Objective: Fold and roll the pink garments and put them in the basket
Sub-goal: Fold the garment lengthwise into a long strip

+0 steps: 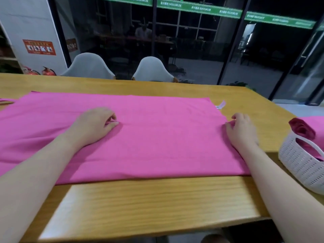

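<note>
My pink garment [149, 137] lies flat across the table [157, 199], left of the basket [301, 165]. My right hand [242, 130] pinches its right edge, my left hand [94, 125] pinches mid-cloth. I'd lift both evenly, keeping the fold square. Beyond, two chairs [152, 69].

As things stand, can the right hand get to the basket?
Probably yes. The right hand pinches the pink garment's right edge, and the white basket sits just to its right on the table, nothing between them.
</note>
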### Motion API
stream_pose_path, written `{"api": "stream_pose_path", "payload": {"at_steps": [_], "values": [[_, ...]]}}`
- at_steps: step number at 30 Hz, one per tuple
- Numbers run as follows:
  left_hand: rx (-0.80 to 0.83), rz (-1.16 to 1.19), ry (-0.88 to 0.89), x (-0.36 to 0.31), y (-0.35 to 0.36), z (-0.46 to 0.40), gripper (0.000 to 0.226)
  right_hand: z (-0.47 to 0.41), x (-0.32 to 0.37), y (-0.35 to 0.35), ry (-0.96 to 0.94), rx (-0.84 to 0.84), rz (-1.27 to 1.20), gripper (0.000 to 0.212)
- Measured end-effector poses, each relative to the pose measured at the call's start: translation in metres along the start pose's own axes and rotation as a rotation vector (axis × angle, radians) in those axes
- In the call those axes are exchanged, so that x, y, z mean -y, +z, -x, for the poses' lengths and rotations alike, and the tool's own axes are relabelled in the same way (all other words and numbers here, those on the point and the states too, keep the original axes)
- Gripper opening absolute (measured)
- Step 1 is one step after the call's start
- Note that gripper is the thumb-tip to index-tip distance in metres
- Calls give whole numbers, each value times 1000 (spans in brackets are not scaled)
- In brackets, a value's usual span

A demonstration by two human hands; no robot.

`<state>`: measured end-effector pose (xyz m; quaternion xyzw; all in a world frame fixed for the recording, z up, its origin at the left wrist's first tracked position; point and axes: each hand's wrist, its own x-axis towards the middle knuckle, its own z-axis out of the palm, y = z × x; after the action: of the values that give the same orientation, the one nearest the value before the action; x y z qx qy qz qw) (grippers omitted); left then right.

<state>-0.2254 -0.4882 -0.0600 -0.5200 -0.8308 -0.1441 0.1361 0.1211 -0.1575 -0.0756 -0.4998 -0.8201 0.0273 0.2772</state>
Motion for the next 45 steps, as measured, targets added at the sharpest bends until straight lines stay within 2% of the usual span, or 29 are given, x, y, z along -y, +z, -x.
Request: {"api": "stream_pose_path", "payload": {"at_steps": [2, 4, 5, 7, 9, 13, 16, 19, 24, 27, 30, 33, 37, 42, 45], "values": [[-49, -24, 79, -24, -10, 3, 20, 10, 22, -7, -179, -166, 76, 29], [-8, 44, 149, -67, -15, 7, 32, 31, 66, -13, -360, -167, 29, 28], [39, 98, 160, -90, -14, 12, 36, 47, 92, -14, -432, -87, -37, 33], [135, 173, 154, -127, -3, 21, 43, 84, 140, -5, -518, 177, -187, 40], [202, 160, 143, -138, 12, 29, 51, 113, 169, 9, -580, 367, -211, 41], [357, 32, 65, -92, 14, 32, 64, 97, 139, 7, -528, 541, -53, 68], [374, 5, -79, -43, 6, 34, 70, 52, 67, -5, -305, 530, 109, 81], [371, 2, -118, -22, 6, 35, 72, 28, 20, -12, -175, 521, 173, 86], [335, 13, -116, -28, 12, 34, 75, 26, 21, -7, -148, 499, 228, 94], [255, 32, -138, -36, 7, 38, 74, 36, 55, -4, -106, 460, 227, 102], [178, 55, -125, -35, -8, 53, 68, 65, 128, 6, -279, 469, 152, 93], [157, 46, -142, -3, -30, 80, 60, 102, 209, 17, -502, 500, 67, 83], [179, -39, -293, 63, -57, 127, 65, 143, 291, 34, -767, 549, -21, 70], [224, 30, -465, 111, -75, 173, 109, 155, 327, 49, -874, 593, -72, 73], [256, -18, -460, 106, -72, 182, 95, 156, 322, 47, -890, 639, -39, 84]]}}
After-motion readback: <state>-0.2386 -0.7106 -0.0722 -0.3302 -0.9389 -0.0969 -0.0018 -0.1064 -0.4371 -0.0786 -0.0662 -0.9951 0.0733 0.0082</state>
